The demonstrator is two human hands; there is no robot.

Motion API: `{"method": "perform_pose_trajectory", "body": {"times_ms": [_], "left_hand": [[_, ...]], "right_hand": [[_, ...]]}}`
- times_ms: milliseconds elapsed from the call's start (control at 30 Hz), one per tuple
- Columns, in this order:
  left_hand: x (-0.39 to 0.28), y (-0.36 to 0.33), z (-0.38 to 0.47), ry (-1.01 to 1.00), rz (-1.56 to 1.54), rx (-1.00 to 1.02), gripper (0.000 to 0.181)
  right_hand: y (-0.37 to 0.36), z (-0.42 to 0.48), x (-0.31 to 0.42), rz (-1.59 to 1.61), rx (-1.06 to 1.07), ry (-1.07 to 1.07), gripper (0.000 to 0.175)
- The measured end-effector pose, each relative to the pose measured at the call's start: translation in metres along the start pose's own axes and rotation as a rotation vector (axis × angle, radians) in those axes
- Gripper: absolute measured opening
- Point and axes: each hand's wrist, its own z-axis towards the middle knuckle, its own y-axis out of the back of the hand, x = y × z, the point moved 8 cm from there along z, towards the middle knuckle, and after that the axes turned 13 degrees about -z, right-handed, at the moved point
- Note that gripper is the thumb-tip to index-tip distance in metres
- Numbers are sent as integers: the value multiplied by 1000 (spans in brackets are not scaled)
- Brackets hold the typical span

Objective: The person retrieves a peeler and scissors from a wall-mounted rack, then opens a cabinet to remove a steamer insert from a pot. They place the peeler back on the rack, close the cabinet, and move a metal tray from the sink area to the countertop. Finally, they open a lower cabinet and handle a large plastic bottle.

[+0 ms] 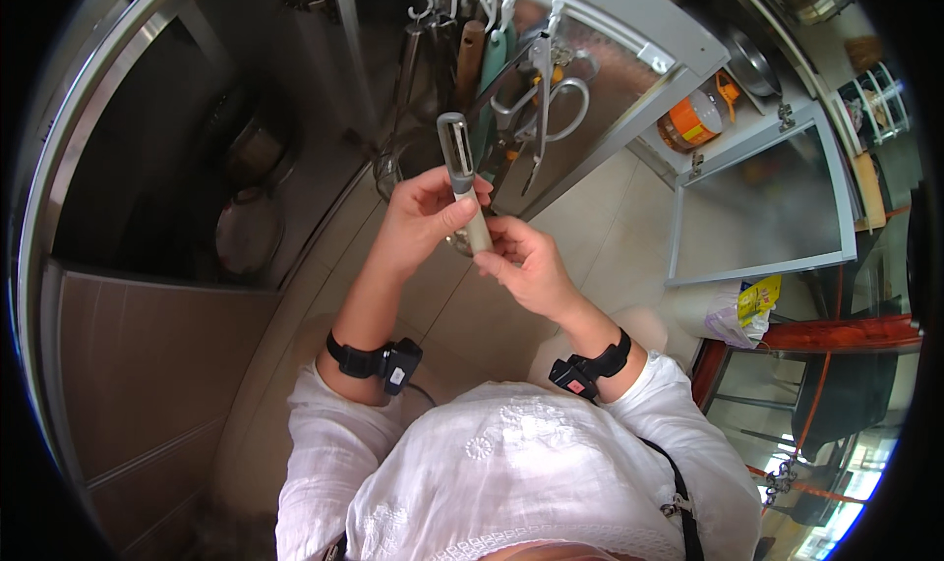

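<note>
A vegetable peeler with a grey head and a pale handle is upright between my hands. My left hand grips the upper handle, thumb across its front. The fingers of my right hand pinch the handle's lower end. Just beyond them, kitchen tools hang from a row of white hooks: scissors with grey handles, a brown wooden handle, a teal handle and several metal utensils. What the fingers behind the handle touch is hidden.
An open cabinet door carries the hooks. At left, a dark cabinet holds a pot and a round dish. Another frosted door stands open at right, below an orange-labelled bottle. A plastic bag lies nearby.
</note>
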Motion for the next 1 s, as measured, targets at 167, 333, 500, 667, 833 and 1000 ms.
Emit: {"method": "perform_pose_trajectory", "body": {"times_ms": [167,333,500,667,833,1000], "left_hand": [[-7,17,-1,8,0,-108,36],[7,30,2,51,-203,-78,32],[-14,64,1,-116,-433,-170,19],[-27,131,-20,-225,-519,-493,11],[-17,180,-35,-233,-601,-675,12],[-8,206,-47,-233,-661,-827,14]], "right_hand": [[13,-6,8,136,-63,6,39],[19,-9,18,103,-129,118,40],[49,-21,12,-21,-350,128,27],[130,-32,-1,-152,-809,121,22],[171,-21,-8,-272,-929,139,39],[172,7,-12,-310,-819,136,51]]}}
